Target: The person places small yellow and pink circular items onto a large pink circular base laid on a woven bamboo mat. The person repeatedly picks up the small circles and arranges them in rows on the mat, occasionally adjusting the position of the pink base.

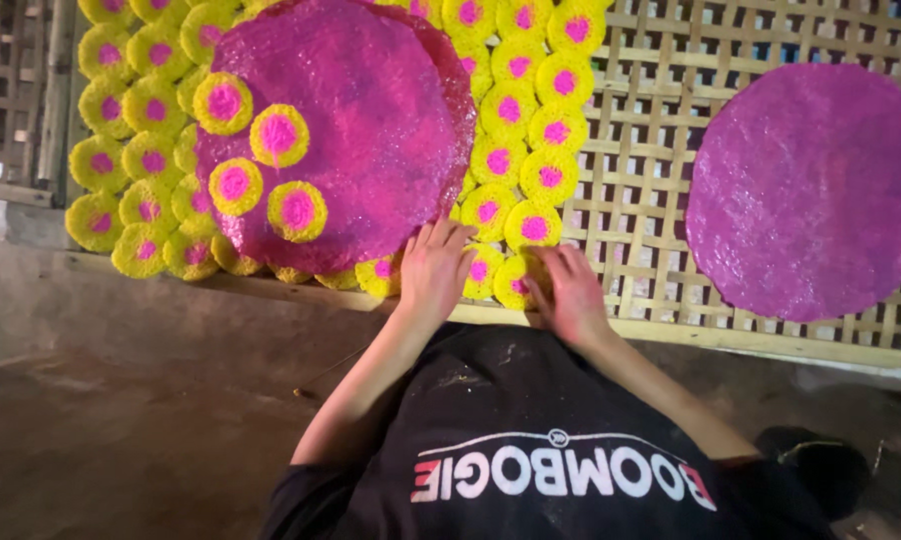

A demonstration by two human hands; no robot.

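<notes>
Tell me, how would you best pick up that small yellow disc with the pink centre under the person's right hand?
Probably by its near rim, from the mat's front edge. The small yellow disc lies flat in the front row on the bamboo lattice mat, with other discs close behind, so only the near edge is free. The right hand already touches it there.

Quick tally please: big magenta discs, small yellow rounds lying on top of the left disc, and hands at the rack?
Large magenta discs: 2
Small yellow rounds on the left disc: 4
Hands, left hand and right hand: 2
Total: 8
</notes>
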